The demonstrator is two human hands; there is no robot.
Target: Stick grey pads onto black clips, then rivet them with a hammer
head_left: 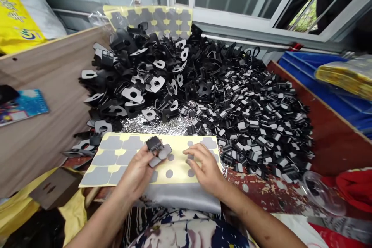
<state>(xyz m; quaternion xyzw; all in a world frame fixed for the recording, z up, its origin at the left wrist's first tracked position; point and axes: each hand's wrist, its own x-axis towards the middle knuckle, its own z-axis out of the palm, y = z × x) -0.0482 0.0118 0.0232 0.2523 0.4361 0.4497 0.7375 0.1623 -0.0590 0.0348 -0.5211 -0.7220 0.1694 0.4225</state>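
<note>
Left hand [139,170]: grip closed on a black clip [154,144] with a grey pad [162,153] against it, held over the yellow backing sheet [180,145] at the table's near edge. Right hand [203,164]: fingers spread flat, grasping nothing, fingertips pressing the sheet just beside the clip

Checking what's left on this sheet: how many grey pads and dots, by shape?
On the yellow backing sheet under the right hand:
Large grey tab-shaped foam pads: 7
Small grey round foam dots: about 5, some possibly hidden by hands
Total: about 12
</note>
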